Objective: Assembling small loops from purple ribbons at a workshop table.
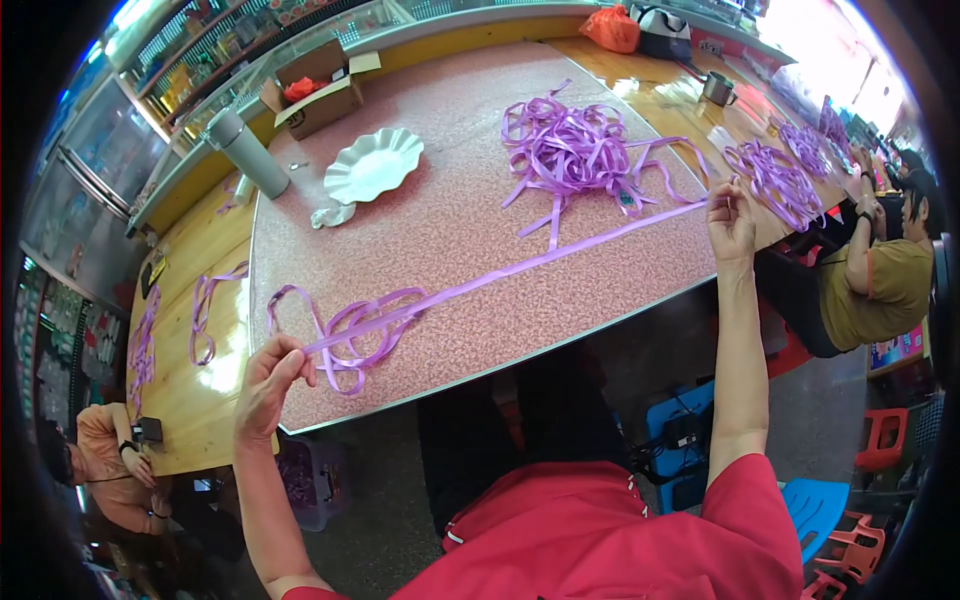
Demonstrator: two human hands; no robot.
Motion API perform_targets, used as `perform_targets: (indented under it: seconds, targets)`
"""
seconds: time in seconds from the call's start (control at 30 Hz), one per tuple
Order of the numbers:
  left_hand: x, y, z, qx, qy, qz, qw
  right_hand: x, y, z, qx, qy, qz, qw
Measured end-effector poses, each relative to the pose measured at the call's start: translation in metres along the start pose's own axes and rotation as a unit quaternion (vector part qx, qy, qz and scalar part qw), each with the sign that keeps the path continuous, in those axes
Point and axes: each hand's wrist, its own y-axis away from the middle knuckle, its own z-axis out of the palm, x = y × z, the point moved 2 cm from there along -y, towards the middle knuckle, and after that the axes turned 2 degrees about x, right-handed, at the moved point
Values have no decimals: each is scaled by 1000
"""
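A length of purple ribbon (510, 270) is stretched between my two hands, slanting up to the right over the pink speckled table top (480, 340). My left hand (270, 385) pinches it near the table's front left corner. At the right edge my right hand (732, 222) grips the other end between fingertips. Loose loops of ribbon (375, 325) lie beside my left hand. A big tangled heap of purple ribbon (570, 145) rests at the far right of the table top, with a strand running toward my right hand.
A white scalloped dish (375, 165), a grey-green flask (247, 152) and an open cardboard box (320, 95) stand at the back left. More purple ribbon (775, 180) lies on the right-hand wooden table near a metal mug (718, 90). People sit at left (110, 460) and right (880, 260).
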Motion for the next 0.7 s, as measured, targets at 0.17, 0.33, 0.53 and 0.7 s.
perform_targets:
  seconds: [0.17, 0.33, 0.53, 0.7]
  targets:
    - [17, -16, 47, -64, -144, -4, 987, 72, 53, 71, -87, 244, 57, 964]
    - [37, -31, 130, -147, -219, 117, 958, 180, 130, 124, -250, 532, 171, 791]
    - [44, -38, 161, -169, -203, 132, 955, 229, 163, 130, -321, 556, 33, 766]
    - [37, -39, 159, -163, -25, -1, 986, 219, 172, 142, -371, 620, -21, 690]
